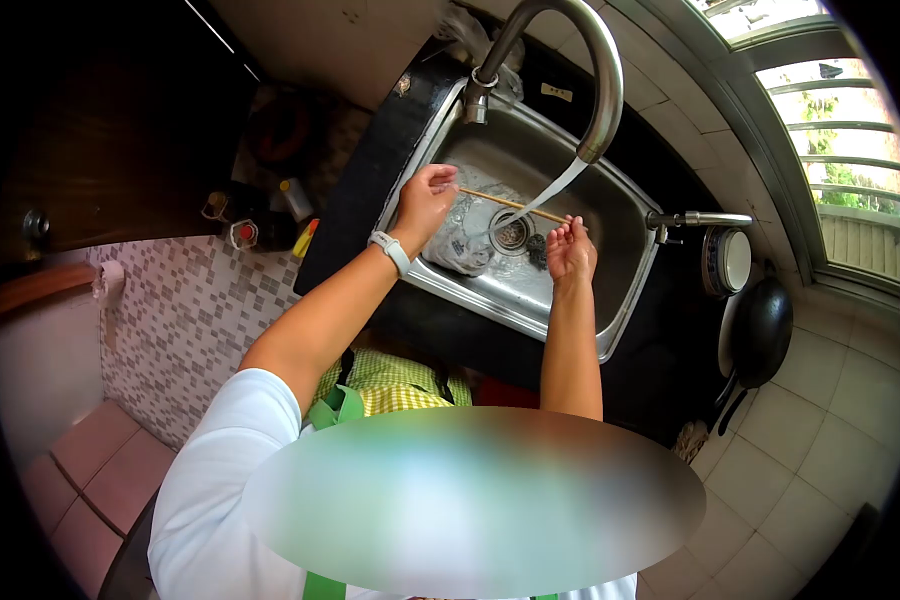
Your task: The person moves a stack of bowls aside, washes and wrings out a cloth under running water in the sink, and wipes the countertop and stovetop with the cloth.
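Observation:
A thin wooden chopstick [510,203] stretches across the sink between my two hands; whether it is one or a pair pressed together I cannot tell. My left hand [428,205], a pale band on its wrist, has its fingers closed at the left end. The fingertips of my right hand [572,252] pinch the other end, palm turned up. A stream of water [555,186] falls from the curved faucet [610,90] onto the stick's middle. Below lie a clear plastic bag [460,250], the drain [511,234] and a dark scouring pad [537,251].
The steel sink [610,345] is set in a black counter [360,190]. A second small tap [700,218] stands at its right corner. Beyond are a round container [735,262] and a black pan [762,330]. Bottles [242,235] stand at the left. A barred window [840,150] is upper right.

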Motion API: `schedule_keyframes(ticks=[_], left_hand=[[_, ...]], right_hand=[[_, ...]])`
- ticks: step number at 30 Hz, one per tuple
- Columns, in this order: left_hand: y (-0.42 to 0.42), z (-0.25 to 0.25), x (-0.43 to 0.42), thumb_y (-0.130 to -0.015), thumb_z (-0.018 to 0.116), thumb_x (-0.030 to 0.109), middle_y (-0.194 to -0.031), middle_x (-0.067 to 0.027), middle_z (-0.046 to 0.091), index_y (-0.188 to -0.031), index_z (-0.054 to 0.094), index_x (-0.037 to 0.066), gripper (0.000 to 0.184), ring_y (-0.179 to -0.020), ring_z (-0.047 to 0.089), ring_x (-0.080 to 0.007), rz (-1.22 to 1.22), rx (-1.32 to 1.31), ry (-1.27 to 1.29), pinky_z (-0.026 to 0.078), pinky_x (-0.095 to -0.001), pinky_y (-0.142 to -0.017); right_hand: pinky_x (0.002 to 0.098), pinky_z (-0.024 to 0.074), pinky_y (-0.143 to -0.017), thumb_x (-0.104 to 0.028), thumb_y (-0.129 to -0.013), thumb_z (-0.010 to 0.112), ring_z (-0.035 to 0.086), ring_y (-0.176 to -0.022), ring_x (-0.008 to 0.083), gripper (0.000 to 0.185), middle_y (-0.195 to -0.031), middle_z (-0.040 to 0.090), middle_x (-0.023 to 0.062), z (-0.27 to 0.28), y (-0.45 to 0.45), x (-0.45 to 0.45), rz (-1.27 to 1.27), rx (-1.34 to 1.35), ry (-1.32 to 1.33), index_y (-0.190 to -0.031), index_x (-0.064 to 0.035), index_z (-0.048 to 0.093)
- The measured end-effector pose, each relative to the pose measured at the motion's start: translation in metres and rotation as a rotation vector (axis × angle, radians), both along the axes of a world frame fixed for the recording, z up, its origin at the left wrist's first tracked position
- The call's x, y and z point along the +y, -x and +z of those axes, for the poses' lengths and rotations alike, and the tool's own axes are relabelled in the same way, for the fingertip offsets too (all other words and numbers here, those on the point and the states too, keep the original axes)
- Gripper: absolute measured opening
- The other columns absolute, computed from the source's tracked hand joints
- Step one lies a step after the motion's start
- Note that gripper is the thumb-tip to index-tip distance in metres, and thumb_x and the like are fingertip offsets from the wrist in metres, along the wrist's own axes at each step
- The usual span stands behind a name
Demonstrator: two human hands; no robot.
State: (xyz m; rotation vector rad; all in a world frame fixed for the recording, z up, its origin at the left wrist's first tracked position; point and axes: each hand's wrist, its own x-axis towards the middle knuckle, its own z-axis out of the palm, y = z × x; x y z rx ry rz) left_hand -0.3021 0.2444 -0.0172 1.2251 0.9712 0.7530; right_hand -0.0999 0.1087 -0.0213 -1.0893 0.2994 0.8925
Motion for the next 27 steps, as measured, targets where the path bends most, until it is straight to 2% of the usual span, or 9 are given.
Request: schedule_keyframes(ticks=[5, 7, 9, 13, 18, 19, 21, 22, 27], left_hand=[[0.015, 0.029, 0.0, -0.086, 0.051, 0.012, -0.081, -0.0136, 0.059, -0.098, 0.059, 0.003, 0.017, -0.075, 0.059, -0.0301, -0.736, 0.496, -0.9, 0.047, -0.0384, -0.07], [0.014, 0.019, -0.006, -0.087, 0.047, 0.011, -0.082, -0.0159, 0.058, -0.097, 0.059, 0.003, 0.017, -0.077, 0.057, -0.0348, -0.758, 0.511, -0.853, 0.046, -0.042, -0.071], [0.011, 0.01, -0.009, -0.088, 0.046, 0.013, -0.084, -0.0173, 0.058, -0.097, 0.058, 0.002, 0.019, -0.079, 0.056, -0.0357, -0.666, 0.617, -0.669, 0.045, -0.0418, -0.071], [0.012, -0.004, -0.02, -0.089, 0.046, 0.019, -0.066, -0.0161, 0.054, -0.091, 0.057, 0.0, 0.022, -0.059, 0.055, -0.0251, -0.51, 0.445, -0.246, 0.043, -0.0357, -0.056], [-0.001, -0.003, -0.032, -0.089, 0.046, 0.023, -0.06, 0.0006, 0.048, -0.091, 0.06, 0.003, 0.024, -0.042, 0.036, -0.0058, -0.34, 0.311, 0.463, 0.026, -0.022, -0.036], [-0.003, -0.006, -0.03, -0.089, 0.046, 0.023, -0.06, 0.0006, 0.048, -0.091, 0.06, 0.003, 0.024, -0.042, 0.036, -0.0058, -0.344, 0.313, 0.46, 0.026, -0.022, -0.036], [-0.006, -0.014, -0.027, -0.088, 0.044, 0.021, -0.063, -0.0011, 0.05, -0.088, 0.058, 0.002, 0.024, -0.043, 0.037, -0.0065, -0.359, 0.433, 0.362, 0.026, -0.0242, -0.036], [-0.01, -0.015, -0.026, -0.087, 0.045, 0.023, -0.071, -0.0127, 0.059, -0.083, 0.06, 0.002, 0.027, -0.066, 0.056, -0.0238, -0.348, 0.545, 0.261, 0.044, -0.0368, -0.064], [-0.03, -0.025, -0.041, -0.088, 0.042, 0.023, -0.077, -0.0132, 0.059, -0.09, 0.06, 0.002, 0.028, -0.067, 0.054, -0.0233, -0.379, 0.492, 0.347, 0.04, -0.0358, -0.061]], right_hand=[[0.0254, 0.0517, -0.054, -0.02, -0.088, 0.056, 0.054, -0.056, 0.0099, 0.019, -0.065, 0.054, 0.0016, -0.01, 0.008, 0.018, 0.151, -0.023, 0.147, -0.083, -0.0018, 0.057], [0.0266, 0.0524, -0.055, -0.02, -0.089, 0.055, 0.053, -0.055, 0.0118, 0.019, -0.066, 0.054, 0.0027, -0.011, 0.016, 0.028, 0.148, -0.015, 0.089, -0.085, -0.0013, 0.056], [0.0298, 0.0532, -0.054, -0.017, -0.085, 0.059, 0.059, -0.062, 0.0182, 0.019, -0.075, 0.059, 0.0088, -0.055, 0.017, 0.028, 0.058, -0.003, 0.071, -0.093, 0.0007, 0.057], [0.0369, 0.0451, -0.088, -0.02, -0.067, 0.067, 0.059, -0.096, 0.0327, 0.057, -0.104, 0.06, 0.0198, -0.111, 0.07, 0.011, 1.333, -1.16, 0.667, -0.119, -0.0012, 0.05], [0.0366, 0.0411, -0.091, -0.025, -0.066, 0.07, 0.054, -0.105, 0.0321, 0.059, -0.109, 0.059, 0.0167, -0.115, 0.092, 0.022, 1.535, -0.971, 0.945, -0.118, -0.0043, 0.052], [0.0366, 0.0411, -0.091, -0.025, -0.066, 0.07, 0.054, -0.105, 0.0321, 0.059, -0.109, 0.059, 0.0167, -0.113, 0.084, 0.019, 1.529, -0.97, 0.944, -0.118, -0.0043, 0.052], [0.0378, 0.041, -0.089, -0.023, -0.071, 0.068, 0.056, -0.1, 0.0285, 0.046, -0.101, 0.062, 0.009, -0.1, 0.063, 0.006, 1.075, -0.318, 0.675, -0.111, -0.0064, 0.056], [0.0409, 0.0414, -0.089, -0.024, -0.073, 0.066, 0.054, -0.102, 0.0282, 0.045, -0.106, 0.059, 0.0076, -0.077, 0.057, -0.005, 0.929, -0.215, 0.545, -0.113, -0.007, 0.053], [0.0588, 0.0375, -0.087, -0.024, -0.079, 0.062, 0.046, -0.113, 0.0293, 0.05, -0.12, 0.049, 0.0096, 0.0, 0.061, -0.034, 0.485, 0.064, 0.034, -0.122, -0.01, 0.041]])
